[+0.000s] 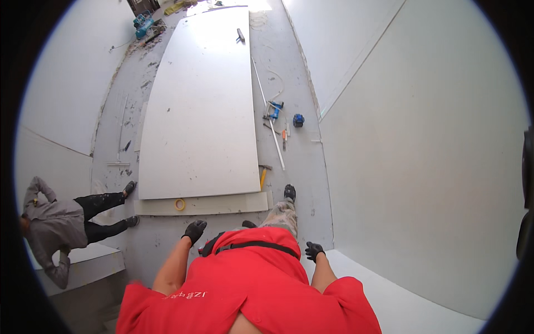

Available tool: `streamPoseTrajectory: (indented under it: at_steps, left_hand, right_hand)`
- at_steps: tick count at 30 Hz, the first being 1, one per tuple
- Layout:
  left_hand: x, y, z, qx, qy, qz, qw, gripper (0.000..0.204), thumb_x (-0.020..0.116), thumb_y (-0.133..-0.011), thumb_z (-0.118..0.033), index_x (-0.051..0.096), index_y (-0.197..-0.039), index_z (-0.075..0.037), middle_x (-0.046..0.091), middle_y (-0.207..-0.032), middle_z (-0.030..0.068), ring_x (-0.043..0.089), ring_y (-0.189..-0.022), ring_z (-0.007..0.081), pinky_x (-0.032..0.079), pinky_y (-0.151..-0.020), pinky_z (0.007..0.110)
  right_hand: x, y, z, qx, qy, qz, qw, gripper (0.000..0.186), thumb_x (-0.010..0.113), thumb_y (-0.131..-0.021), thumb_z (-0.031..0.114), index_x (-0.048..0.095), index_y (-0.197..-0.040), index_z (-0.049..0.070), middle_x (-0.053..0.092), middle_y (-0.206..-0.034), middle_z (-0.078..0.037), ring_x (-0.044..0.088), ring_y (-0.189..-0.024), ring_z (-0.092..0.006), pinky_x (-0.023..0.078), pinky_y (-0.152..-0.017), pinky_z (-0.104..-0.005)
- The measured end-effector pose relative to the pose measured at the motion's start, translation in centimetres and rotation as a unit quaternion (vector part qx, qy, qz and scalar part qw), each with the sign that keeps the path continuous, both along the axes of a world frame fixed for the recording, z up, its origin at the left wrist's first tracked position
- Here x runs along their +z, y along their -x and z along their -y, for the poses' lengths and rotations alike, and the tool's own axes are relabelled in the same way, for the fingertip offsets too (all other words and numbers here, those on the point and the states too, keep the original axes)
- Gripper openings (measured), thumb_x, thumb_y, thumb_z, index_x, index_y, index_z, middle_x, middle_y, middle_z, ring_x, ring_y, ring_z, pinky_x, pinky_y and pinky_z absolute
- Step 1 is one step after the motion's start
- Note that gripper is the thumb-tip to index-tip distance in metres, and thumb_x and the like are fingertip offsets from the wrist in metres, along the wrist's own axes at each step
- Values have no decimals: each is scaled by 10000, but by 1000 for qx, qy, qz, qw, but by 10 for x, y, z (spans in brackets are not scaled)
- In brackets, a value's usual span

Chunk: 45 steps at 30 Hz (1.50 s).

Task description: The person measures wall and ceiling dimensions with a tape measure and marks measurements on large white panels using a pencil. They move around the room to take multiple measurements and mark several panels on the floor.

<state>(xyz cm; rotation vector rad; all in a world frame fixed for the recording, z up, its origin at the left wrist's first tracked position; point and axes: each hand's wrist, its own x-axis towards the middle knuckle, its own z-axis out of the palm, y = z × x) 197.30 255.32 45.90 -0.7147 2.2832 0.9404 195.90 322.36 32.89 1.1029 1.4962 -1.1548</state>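
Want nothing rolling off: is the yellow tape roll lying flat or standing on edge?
Lying flat: the yellow tape roll shows its round ring face from above.

At lower centre, the palm of the left hand (pixel 194 231) is being hidden, the left shoe (pixel 248 224) partly covered; at far right, a black object (pixel 528 167) is being cut off.

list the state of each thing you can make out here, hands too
left hand: gloved, nothing visibly held
right hand: gloved, nothing visibly held
large white panel: lying flat, marked with small dark specks
tape roll: lying flat, hole upward
yellow-handled hammer: lying beside the panel
blue tool: lying on the floor
long white rod: lying on the floor
person in grey: standing, arms bent
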Motion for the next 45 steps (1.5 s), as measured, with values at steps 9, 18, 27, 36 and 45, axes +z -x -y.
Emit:
streamPoseTrajectory:
  at_steps: [9, 18, 27, 36, 45]
  left_hand:
    - [41, -77, 1, -328, 227, -229, 888, 304, 571, -1007, -155, 717, -1273, -125, 777, -1129, 161, 754, -1097, 378, 629, -898, 518]
    - [-19, -198, -35, -130, 102, -22, 986, 224, 548, -1041, -194, 732, -1144, -119, 808, -1093, 220, 794, -1030, 422, 628, -899, 571]
    - [-105, -279, -76, 302, -40, 68, 950, 775, 461, -1071, -684, 746, -1443, -66, 662, -1555, 229, 607, -1460, 426, 472, -1222, 510]
    - [-154, -330, -110, 386, -69, 17, 920, 706, 515, -1075, -626, 739, -1440, -65, 701, -1507, 217, 640, -1418, 418, 495, -1189, 522]
    - [-174, -347, -106, 219, 108, -53, 968, 413, 420, -1164, -338, 721, -1152, -55, 780, -1109, 228, 743, -1054, 458, 585, -950, 564]
  right_hand:
    - [64, 135, -2, 124, -44, -58, 990, 530, 651, -1080, 535, 663, -1430, 137, 764, -1301, -100, 727, -1084, -254, 611, -936, -526]
    - [184, 280, 20, 203, -59, -191, 959, 503, 702, -1064, 534, 687, -1364, 130, 767, -1310, -86, 717, -1147, -263, 591, -977, -489]
    - [168, 285, 90, 279, -101, -129, 946, 529, 663, -1081, 437, 622, -1471, 82, 739, -1372, -229, 725, -1133, -460, 587, -933, -658]
    - [138, 268, 125, 389, -51, -98, 915, 610, 622, -1093, 484, 549, -1592, 141, 668, -1513, -254, 678, -1285, -495, 540, -1017, -693]
    - [135, 317, 205, 434, -13, -196, 880, 568, 649, -1096, 466, 594, -1559, 140, 736, -1429, -167, 705, -1255, -364, 558, -1034, -608]
